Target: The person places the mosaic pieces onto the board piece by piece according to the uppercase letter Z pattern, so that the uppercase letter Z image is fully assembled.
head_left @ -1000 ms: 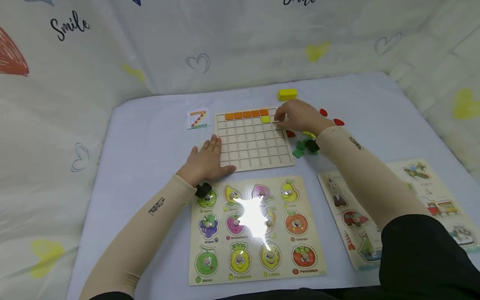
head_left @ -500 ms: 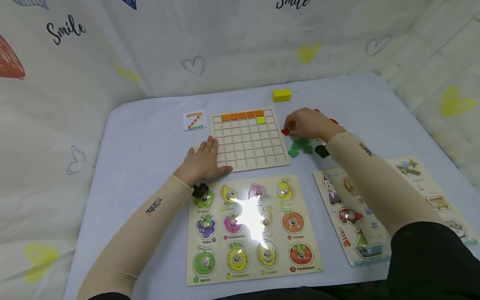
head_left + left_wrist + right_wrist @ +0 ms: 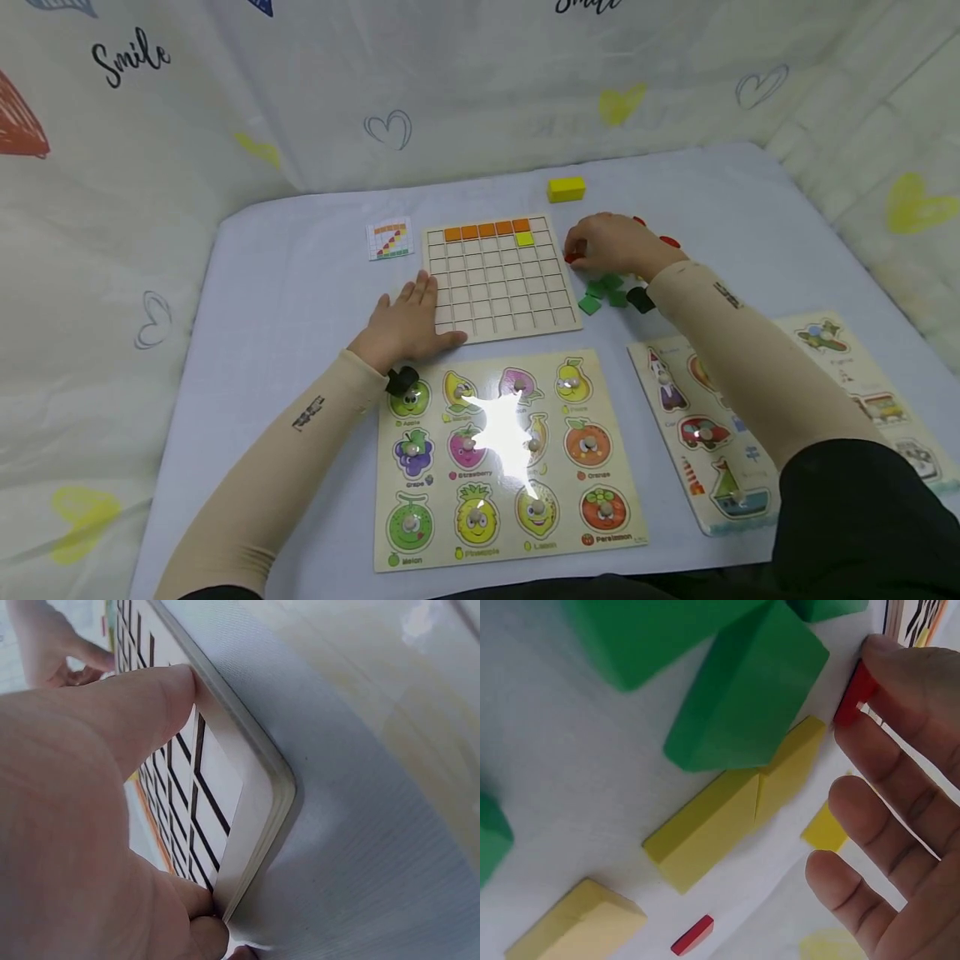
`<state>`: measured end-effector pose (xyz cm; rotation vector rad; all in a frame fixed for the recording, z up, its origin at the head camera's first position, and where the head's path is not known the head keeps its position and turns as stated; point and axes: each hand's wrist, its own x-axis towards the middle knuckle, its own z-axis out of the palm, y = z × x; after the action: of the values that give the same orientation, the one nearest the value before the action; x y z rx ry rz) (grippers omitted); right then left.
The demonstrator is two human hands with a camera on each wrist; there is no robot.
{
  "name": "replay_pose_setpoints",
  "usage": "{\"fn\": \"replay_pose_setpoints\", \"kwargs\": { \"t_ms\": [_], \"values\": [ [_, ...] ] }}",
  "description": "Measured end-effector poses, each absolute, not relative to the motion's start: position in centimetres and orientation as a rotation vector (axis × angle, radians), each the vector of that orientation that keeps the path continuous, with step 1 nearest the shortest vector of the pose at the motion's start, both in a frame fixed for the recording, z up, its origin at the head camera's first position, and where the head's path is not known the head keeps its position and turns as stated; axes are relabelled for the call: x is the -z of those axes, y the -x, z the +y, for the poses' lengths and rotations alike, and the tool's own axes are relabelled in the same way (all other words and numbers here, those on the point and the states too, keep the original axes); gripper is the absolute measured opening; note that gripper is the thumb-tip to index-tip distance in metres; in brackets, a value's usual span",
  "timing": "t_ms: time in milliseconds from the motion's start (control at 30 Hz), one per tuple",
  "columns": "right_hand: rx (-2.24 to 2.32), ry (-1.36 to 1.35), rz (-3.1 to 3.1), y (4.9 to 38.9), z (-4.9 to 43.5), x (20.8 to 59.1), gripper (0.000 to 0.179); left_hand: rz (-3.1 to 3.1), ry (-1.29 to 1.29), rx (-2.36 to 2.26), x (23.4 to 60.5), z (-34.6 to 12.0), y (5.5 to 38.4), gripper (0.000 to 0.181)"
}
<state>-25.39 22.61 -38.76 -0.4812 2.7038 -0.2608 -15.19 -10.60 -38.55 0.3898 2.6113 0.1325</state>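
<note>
My left hand rests at the left edge of a wooden grid board, fingers straight. In the left wrist view its thumb lies on the board's near rim. A row of orange tiles fills part of the board's top row, with one yellow tile under its right end. Right of the board, my right hand pinches a red piece between thumb and forefinger, its other fingers loosely bent. Green blocks and yellow blocks lie close to that hand.
A small pattern card lies left of the board. Behind the right hand sits a yellow block, and red pieces lie beyond its wrist. A fruit puzzle is in front, a vehicle puzzle at the right under my forearm.
My right hand has moved from the board's upper right corner to the loose pieces on its right and has taken hold of a red one. The left hand stays on the board.
</note>
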Motion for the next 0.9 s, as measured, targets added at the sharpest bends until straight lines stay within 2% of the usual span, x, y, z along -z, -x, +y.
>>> {"fn": "replay_pose_setpoints", "kwargs": {
  "t_ms": [500, 900],
  "values": [
    [0.267, 0.549, 2.805, 26.3, 23.2, 38.8, 0.024, 2.596, -0.377, -0.147, 38.9, -10.9, 15.5, 0.109],
    [0.343, 0.664, 2.825, 28.0, 18.2, 38.8, 0.023, 2.597, -0.369, -0.145, 38.8, -10.9, 15.5, 0.108]
  ]
}}
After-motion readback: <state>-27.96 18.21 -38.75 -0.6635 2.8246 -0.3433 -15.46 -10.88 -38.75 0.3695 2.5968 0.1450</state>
